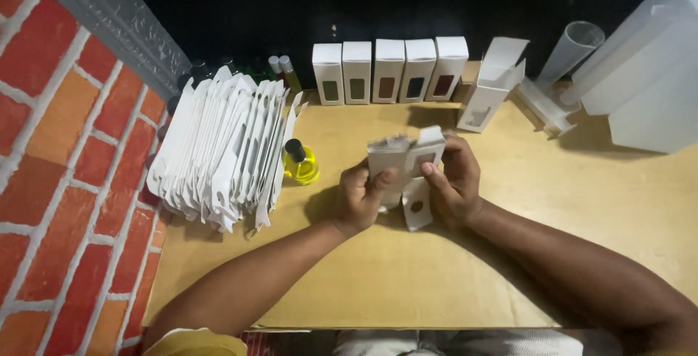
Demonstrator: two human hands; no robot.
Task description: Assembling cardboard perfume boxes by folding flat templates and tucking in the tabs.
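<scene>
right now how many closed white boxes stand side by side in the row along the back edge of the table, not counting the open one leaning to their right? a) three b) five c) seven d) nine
b: five closed white boxes with small windows stand side by side at the back, with the open box leaning apart to their right.

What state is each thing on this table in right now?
Small white carton: half-folded, held by both hands.
Left hand: gripping it.
Right hand: gripping it.
Stack of flat cartons: unfolded.
Five boxes: upright, closed.
Sixth box: flap open.
Yellow bottle: capped.
</scene>
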